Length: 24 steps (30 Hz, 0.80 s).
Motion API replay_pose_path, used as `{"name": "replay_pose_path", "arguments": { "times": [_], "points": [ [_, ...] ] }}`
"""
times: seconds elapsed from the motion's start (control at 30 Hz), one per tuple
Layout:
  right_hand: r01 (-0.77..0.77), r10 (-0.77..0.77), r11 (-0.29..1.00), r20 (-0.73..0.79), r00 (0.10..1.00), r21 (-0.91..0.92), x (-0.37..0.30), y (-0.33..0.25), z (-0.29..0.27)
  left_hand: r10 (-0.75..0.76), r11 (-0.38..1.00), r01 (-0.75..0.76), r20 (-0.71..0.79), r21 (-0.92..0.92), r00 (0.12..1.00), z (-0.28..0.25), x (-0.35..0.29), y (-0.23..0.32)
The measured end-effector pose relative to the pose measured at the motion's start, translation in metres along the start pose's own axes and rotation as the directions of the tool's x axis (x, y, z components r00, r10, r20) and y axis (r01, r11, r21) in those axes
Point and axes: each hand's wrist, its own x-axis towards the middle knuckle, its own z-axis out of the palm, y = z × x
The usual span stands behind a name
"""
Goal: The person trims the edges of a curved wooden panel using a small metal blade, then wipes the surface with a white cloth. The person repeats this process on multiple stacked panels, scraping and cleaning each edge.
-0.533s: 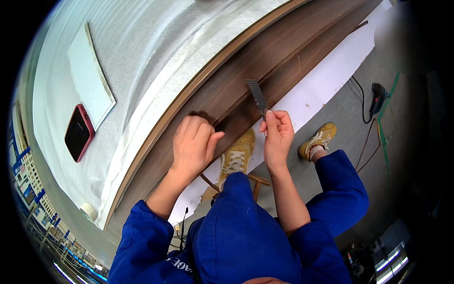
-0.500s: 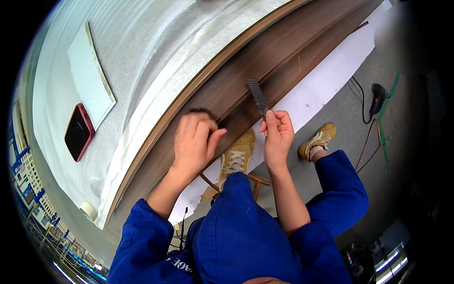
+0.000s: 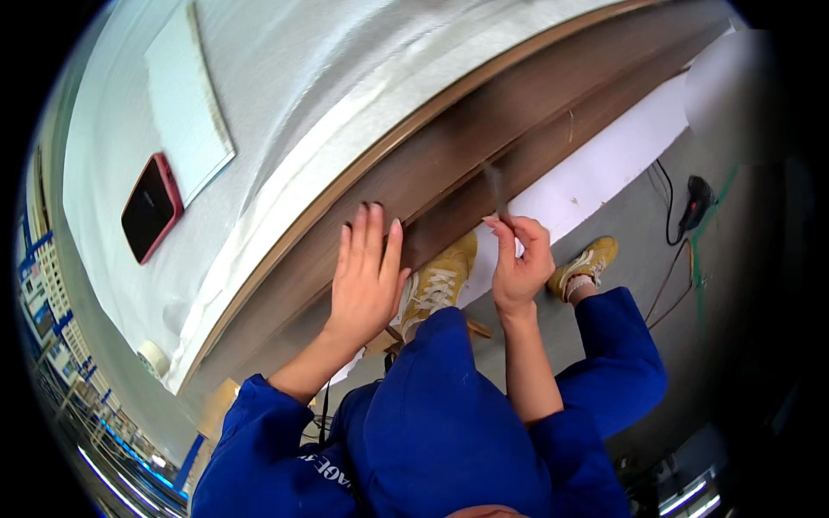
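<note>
My left hand (image 3: 367,281) lies flat on a long brown wood-grain panel (image 3: 449,142), fingers straight and slightly apart, with nothing in it. To its right, my right hand (image 3: 522,259) pinches a thin snap-off knife blade (image 3: 494,181) between thumb and fingers. The blade points up and away over a step in the panel and is blurred by motion. Whether its tip touches the panel I cannot tell. My yellow shoe (image 3: 439,272) is below the panel, between the two hands.
Beyond the panel's edge, a surface under white foam sheeting carries a red-cased phone (image 3: 153,207), a pale flat board (image 3: 190,104) and a tape roll (image 3: 154,356). White sheet material (image 3: 596,177) runs along the near side. A dark corded tool (image 3: 696,204) lies on the grey floor at right.
My left hand has gone from curled and raised fingers to lying flat on the panel. The right hand has shifted slightly right and nearer, its blade turned more edge-on. The view has shifted a little.
</note>
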Motion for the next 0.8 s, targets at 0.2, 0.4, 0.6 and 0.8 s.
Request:
{"name": "replay_pose_path", "arguments": {
  "times": [0.2,0.4,0.6,0.8],
  "points": [
    [0.273,-0.293,0.883,0.007,0.956,-0.382,0.008,0.009,-0.014,0.169,0.981,-0.162,0.058,-0.106,0.984,-0.002,-0.028,0.001],
    [0.344,-0.422,0.73,0.007,0.907,-0.591,0.03,-0.004,-0.036,0.088,0.991,-0.079,0.08,-0.108,0.993,0.002,-0.015,0.007],
    [0.002,-0.041,0.994,-0.356,0.934,-0.108,0.053,0.014,-0.066,0.153,0.982,-0.152,0.006,-0.114,0.988,0.002,0.07,0.026],
    [-0.035,-0.001,0.994,-0.342,0.94,-0.101,0.068,-0.002,-0.097,0.389,0.92,-0.387,0.014,-0.064,0.921,0.018,0.105,0.045]
  ]
}}
